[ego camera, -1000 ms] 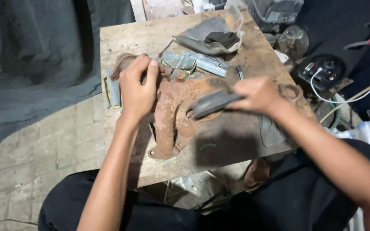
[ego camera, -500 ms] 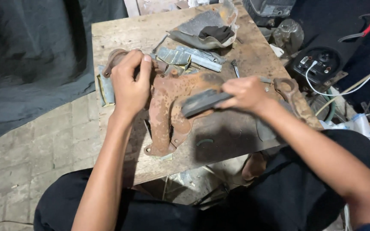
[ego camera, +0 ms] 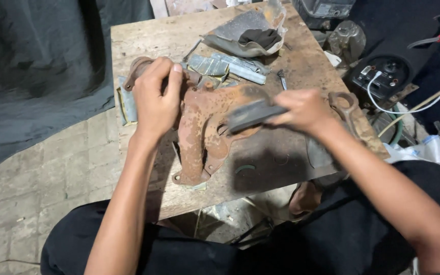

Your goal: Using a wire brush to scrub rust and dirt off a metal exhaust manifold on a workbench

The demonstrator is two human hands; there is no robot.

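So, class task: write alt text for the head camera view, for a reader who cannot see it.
A person's left hand steadies a rusty metal part on a worn wooden table while the right hand holds a dark flat block against it. Scraps and a cloth lie behind.

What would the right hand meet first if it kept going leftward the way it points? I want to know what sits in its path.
The right hand holds a dark flat block pointing left over the rusty metal casting. Going on, the block would probably reach the left hand gripping the casting's end, though depth is unclear.
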